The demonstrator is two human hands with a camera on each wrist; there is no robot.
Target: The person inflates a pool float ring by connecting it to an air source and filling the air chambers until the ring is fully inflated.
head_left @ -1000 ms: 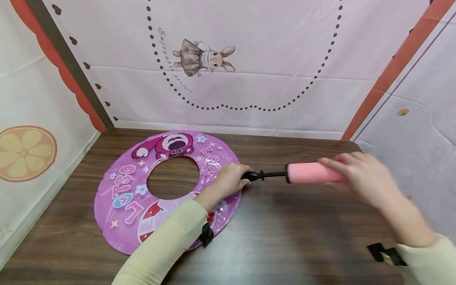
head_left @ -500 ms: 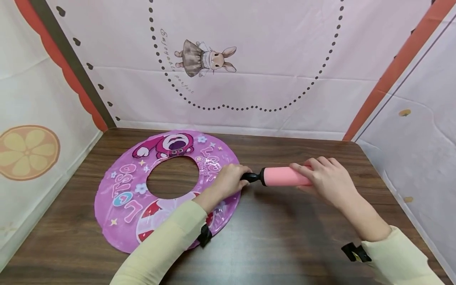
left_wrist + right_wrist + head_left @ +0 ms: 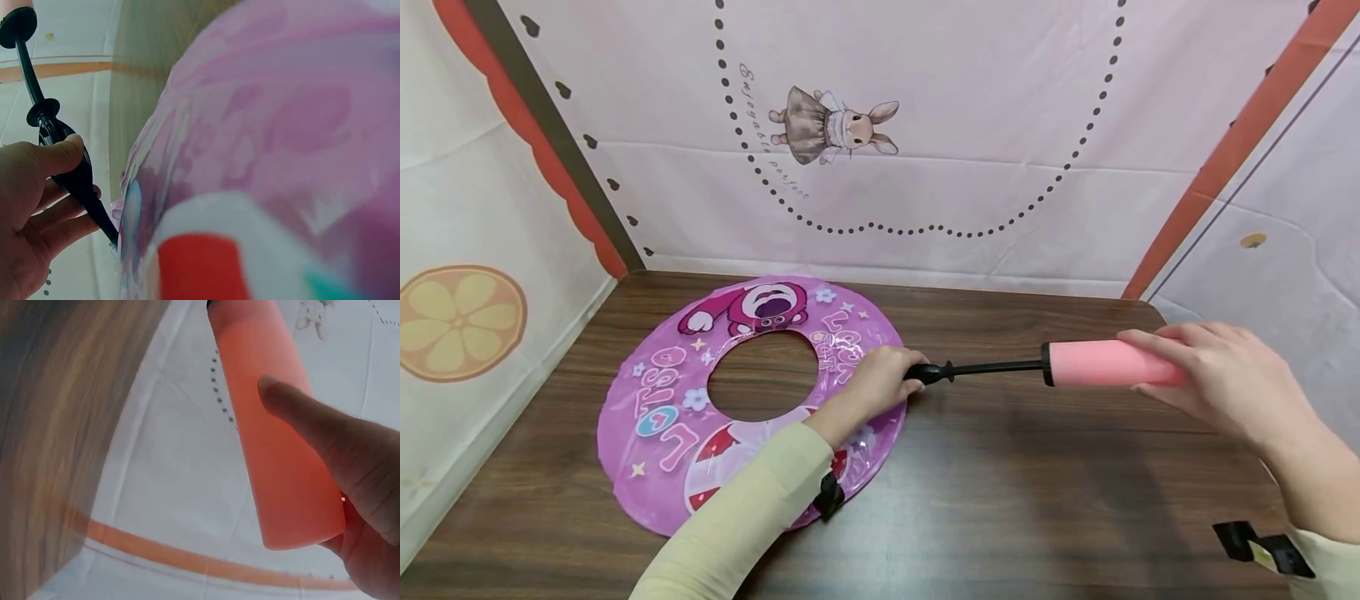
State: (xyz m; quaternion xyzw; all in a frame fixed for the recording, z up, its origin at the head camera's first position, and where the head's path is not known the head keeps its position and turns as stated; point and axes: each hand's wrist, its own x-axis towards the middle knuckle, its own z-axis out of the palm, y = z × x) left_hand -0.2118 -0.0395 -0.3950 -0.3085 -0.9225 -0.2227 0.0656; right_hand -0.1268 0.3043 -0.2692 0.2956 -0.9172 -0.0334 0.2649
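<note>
Head view: the left hand (image 3: pixel 880 379) grasps the black handle (image 3: pixel 929 373), and the right hand (image 3: pixel 1232 379) grasps the pink barrel (image 3: pixel 1101 364); the barrel has just slid out from the handle, baring the black rod (image 3: pixel 997 367) between them; I take that for a pump's outstroke, with air drawn in. From the left wrist, the handle's tip seems to meet the edge of the purple ring (image 3: pixel 625 417), which lies flattish on the bench (image 3: pixel 985 508); the left sleeve (image 3: pixel 752 512) crosses it, hiding part of its print; beyond stands the rabbit-printed cloth (image 3: pixel 962 167), with the side cloth (image 3: pixel 1262 292) near the right hand.
</note>
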